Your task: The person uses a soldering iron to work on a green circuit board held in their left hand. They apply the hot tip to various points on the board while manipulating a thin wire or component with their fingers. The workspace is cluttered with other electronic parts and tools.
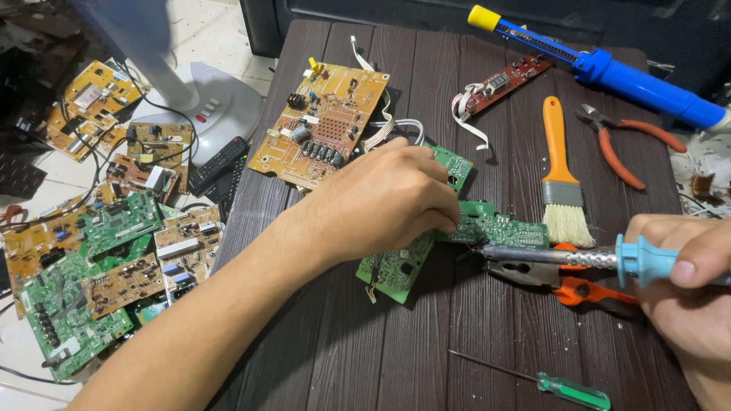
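My left hand rests fingers-down on a cluster of green circuit boards in the middle of the dark wooden table, pinching one board's edge. My right hand grips the light blue handle of a soldering iron. Its metal shaft points left, and the tip sits right at the green board's lower edge, close to my left fingertips. Another green board lies partly under my left hand.
A large orange circuit board lies at the back left. An orange-handled brush, orange pliers, a blue desoldering pump, a small red board, orange cutters and a green screwdriver sit around. Several boards cover the floor beside a fan base.
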